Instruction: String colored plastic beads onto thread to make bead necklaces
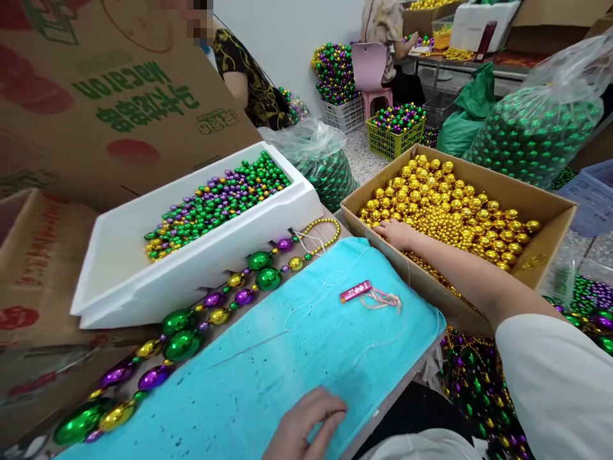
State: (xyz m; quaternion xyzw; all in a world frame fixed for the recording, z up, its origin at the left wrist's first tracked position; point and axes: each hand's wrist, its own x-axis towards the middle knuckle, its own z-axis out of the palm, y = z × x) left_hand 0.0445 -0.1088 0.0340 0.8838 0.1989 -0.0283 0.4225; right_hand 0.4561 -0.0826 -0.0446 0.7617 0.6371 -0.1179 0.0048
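My right hand point(395, 234) reaches into a cardboard box point(479, 313) of shiny gold beads point(450, 214), just inside its near left edge. Its fingers are bent down among the beads, and their tips and anything in them are hidden. Low in the view, my left hand point(309, 421) is over a turquoise cloth point(268, 370), thumb and forefinger brought together; I cannot make out anything between them. A thin white thread point(330, 281) runs loosely across the cloth. On it also lies a small pink packet point(355, 291) beside a tangle of pale bands point(383, 299).
A necklace of large green, purple and gold beads point(184, 345) lies along the cloth's left edge. Behind it stands a white foam box point(201, 255) with small mixed beads. Bagged green beads point(536, 137) and a yellow-green basket point(395, 140) are farther back. Two people sit beyond.
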